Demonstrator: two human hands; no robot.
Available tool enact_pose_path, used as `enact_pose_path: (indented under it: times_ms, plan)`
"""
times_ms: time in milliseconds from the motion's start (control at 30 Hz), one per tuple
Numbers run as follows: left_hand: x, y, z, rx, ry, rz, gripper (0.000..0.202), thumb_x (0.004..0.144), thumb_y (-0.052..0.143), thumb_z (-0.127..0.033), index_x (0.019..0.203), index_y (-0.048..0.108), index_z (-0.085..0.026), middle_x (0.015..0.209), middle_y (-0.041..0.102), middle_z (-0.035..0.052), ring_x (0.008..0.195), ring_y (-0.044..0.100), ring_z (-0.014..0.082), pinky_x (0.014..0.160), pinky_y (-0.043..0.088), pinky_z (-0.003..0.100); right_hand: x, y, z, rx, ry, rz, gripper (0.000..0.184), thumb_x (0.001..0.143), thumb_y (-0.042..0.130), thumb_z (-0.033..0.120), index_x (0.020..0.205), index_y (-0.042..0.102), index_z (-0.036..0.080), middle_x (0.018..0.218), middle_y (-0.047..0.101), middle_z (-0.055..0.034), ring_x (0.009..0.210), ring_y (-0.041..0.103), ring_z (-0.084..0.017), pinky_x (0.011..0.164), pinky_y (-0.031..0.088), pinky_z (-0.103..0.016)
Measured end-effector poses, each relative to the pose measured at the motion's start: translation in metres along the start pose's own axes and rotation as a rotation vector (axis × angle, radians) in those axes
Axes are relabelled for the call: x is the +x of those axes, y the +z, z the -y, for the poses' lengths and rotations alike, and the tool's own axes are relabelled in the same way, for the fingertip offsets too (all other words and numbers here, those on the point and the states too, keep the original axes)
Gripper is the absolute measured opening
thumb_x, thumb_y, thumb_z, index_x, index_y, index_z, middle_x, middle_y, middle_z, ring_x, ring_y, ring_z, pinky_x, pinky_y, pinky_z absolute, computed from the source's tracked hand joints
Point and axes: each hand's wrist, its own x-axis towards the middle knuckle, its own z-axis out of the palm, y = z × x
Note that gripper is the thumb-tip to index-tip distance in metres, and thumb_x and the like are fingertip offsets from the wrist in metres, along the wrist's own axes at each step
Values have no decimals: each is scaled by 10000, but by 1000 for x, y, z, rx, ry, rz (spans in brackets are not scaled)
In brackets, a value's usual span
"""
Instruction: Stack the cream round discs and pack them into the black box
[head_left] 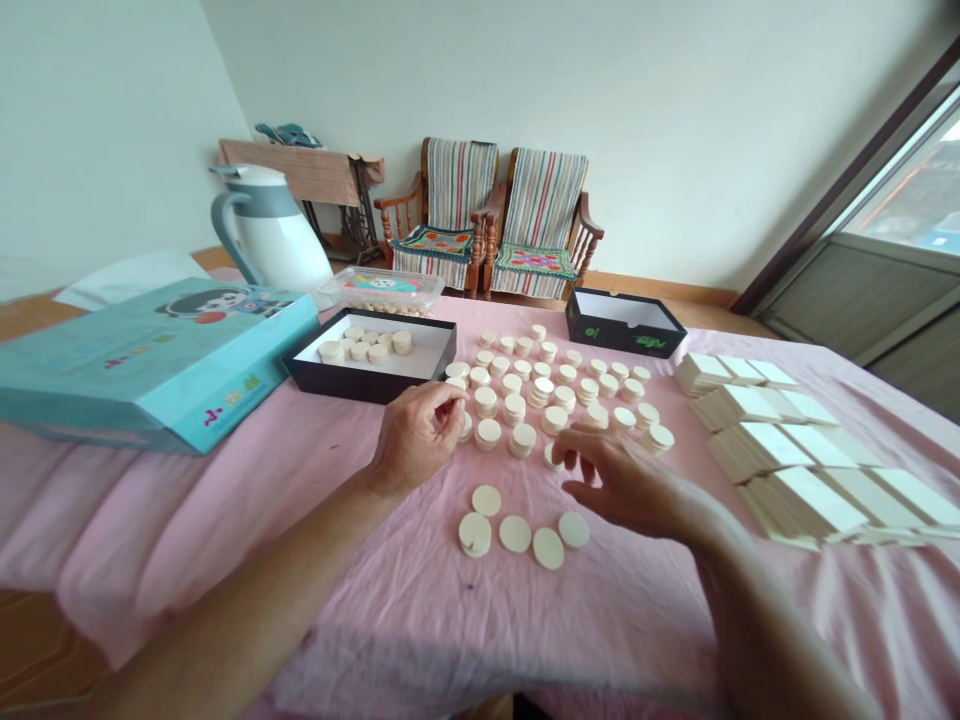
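Note:
My left hand [420,432] is closed, thumb and fingertips pinched together beside the left edge of a group of round wooden disc stacks [487,434]. Whatever those fingertips may hold is hidden. Over the front of the group, my right hand [619,478] has its fingers bent and its thumb apart, with nothing visible between them. Its index fingertip is at a small disc stack [551,456], partly covering it; I cannot tell if they touch. Closer to me, several loose discs lie flat on the cloth, among them a plain disc [515,534] and a disc with a dark mark [475,534].
A black box tray [367,385] with disc stacks stands left, a second black box [626,325] at the back. Rectangular wooden pieces [810,495] are piled in rows at right. A turquoise box [150,370], white jug [281,240] and clear plastic container [386,288] occupy the left.

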Motion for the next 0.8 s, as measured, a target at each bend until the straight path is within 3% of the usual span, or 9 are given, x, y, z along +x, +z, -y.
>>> enact_pose_path:
  times_ms: [100, 233, 400, 600, 800]
  plan:
    - [0, 0, 0, -3, 3, 5, 124, 837, 523, -185, 821, 646, -178, 792, 699, 29, 682, 630, 150, 662, 480, 263, -9, -8, 2, 45, -29, 194, 194, 717, 623, 168, 898, 566, 207, 867, 601, -18, 751, 545, -147, 646, 393, -265]
    - [0, 1, 0, 0, 3, 14, 124, 836, 526, -188, 825, 649, -178, 782, 694, 28, 669, 625, 149, 661, 478, 264, -11, -4, 6, 43, -42, 275, 232, 667, 663, 188, 862, 537, 198, 837, 583, -14, 731, 527, -149, 632, 399, -264]
    - [-1, 1, 1, 1, 5, 14, 123, 839, 528, -184, 826, 649, -170, 787, 693, 32, 686, 628, 152, 672, 476, 265, -8, 2, 7, 35, -88, 245, 190, 686, 591, 136, 852, 518, 192, 863, 564, -29, 764, 536, -154, 661, 418, -267]
    - [0, 1, 0, 5, 0, 14, 126, 842, 526, -186, 826, 649, -166, 786, 694, 32, 689, 627, 152, 670, 473, 264, -11, -5, 3, 8, -131, 212, 341, 675, 555, 68, 983, 538, 213, 1028, 563, -45, 889, 563, -179, 766, 432, -311]
    - [0, 1, 0, 1, 10, 9, 120, 835, 529, -177, 818, 647, -164, 778, 690, 29, 679, 624, 150, 664, 468, 262, -9, -2, 4, 0, -19, 165, 229, 732, 605, 206, 947, 530, 186, 934, 586, -51, 826, 555, -192, 717, 428, -329]
